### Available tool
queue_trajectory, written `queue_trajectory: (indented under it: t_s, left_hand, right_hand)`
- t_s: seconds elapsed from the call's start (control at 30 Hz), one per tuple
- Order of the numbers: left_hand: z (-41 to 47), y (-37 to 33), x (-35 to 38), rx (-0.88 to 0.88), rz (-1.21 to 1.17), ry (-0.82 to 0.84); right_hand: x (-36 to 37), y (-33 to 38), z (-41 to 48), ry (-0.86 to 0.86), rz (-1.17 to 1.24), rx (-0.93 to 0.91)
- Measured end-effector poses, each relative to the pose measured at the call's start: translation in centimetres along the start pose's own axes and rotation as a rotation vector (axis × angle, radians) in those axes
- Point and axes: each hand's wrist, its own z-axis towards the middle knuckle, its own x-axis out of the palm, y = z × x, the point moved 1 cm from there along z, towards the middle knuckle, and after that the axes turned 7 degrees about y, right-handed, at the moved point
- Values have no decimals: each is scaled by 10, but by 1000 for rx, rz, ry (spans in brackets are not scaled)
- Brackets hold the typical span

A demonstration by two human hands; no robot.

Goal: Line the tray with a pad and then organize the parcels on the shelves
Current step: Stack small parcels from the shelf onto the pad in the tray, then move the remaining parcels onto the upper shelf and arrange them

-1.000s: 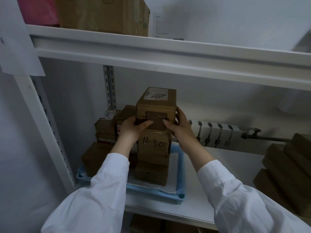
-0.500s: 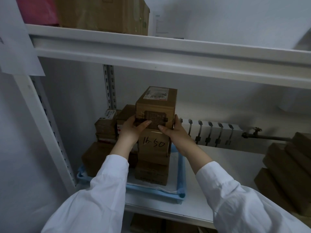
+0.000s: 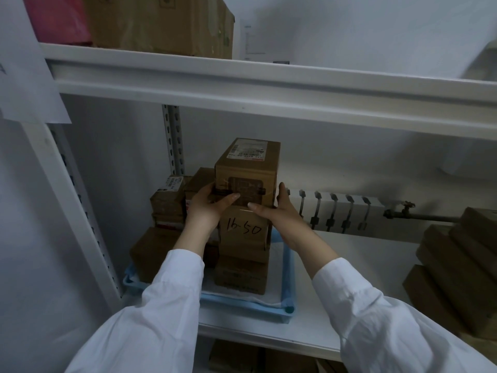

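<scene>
On the middle shelf point(image 3: 336, 329), at its left end, a blue tray point(image 3: 286, 267) is sitting with a white pad point(image 3: 242, 296) lying inside it, and a column of three cardboard parcels is standing on that pad. Both hands are working at the top parcel point(image 3: 248, 168), which is resting upright on the parcel marked "16-50" point(image 3: 243, 234); under that one a bottom parcel point(image 3: 240, 275) is sitting on the pad. The left hand point(image 3: 208, 210) is gripping the top parcel at its lower left corner, thumb lying across the front face and fingers wrapping round the left side. The right hand point(image 3: 281, 215) is clasping the lower right corner, thumb stretching across the front edge and fingers running up the right side. Behind and left of the column, further labelled parcels point(image 3: 166, 203) are standing stacked in the tray. Well apart, at the right end of the shelf, more brown parcels point(image 3: 457, 265) are leaning in a stepped pile. Above, on the upper shelf point(image 3: 269, 87), a large carton point(image 3: 161, 22) is standing beside a pink bag point(image 3: 59, 20).
</scene>
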Motion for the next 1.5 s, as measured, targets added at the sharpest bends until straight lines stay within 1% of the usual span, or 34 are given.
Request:
queue_trajectory:
  t_s: [0.2,0.3,0.37,0.53,0.7,0.87,0.97,1.1,1.2,1.37,1.43,1.5]
  left_hand:
    - [-8,-3,2,6,-92,-41]
    - [-15,-5,5,33,-189,-99]
    - [-19,-4,7,58,-209,-150]
    - [-30,-1,12,45,-289,-244]
    - [-42,2,23,23,-330,-256]
    - [-49,1,35,15,-332,-328]
    - [-55,-1,45,-7,-375,-319]
    - [-70,-10,60,-30,-504,-348]
    - [-81,-18,72,9,-521,-354]
    - [-95,-31,100,40,-502,-291]
    - [-100,-39,116,11,-549,-254]
    - [-102,-45,131,-63,-650,-221]
  right_hand:
    - [1,5,-7,-18,-8,20]
    - [-1,5,-7,-25,25,50]
    - [-2,5,-7,-31,50,62]
    - [-4,2,-8,-66,74,122]
    - [-10,-5,-17,-78,106,156]
    - [-20,-6,-28,-89,99,164]
    - [-28,-8,-40,-65,117,118]
    - [-44,-8,-59,-57,76,86]
    - [-55,-8,-71,-90,81,71]
    - [-81,-9,-95,-131,115,45]
    - [-95,-9,-107,-161,119,20]
    - [-107,-10,-118,-198,133,-10]
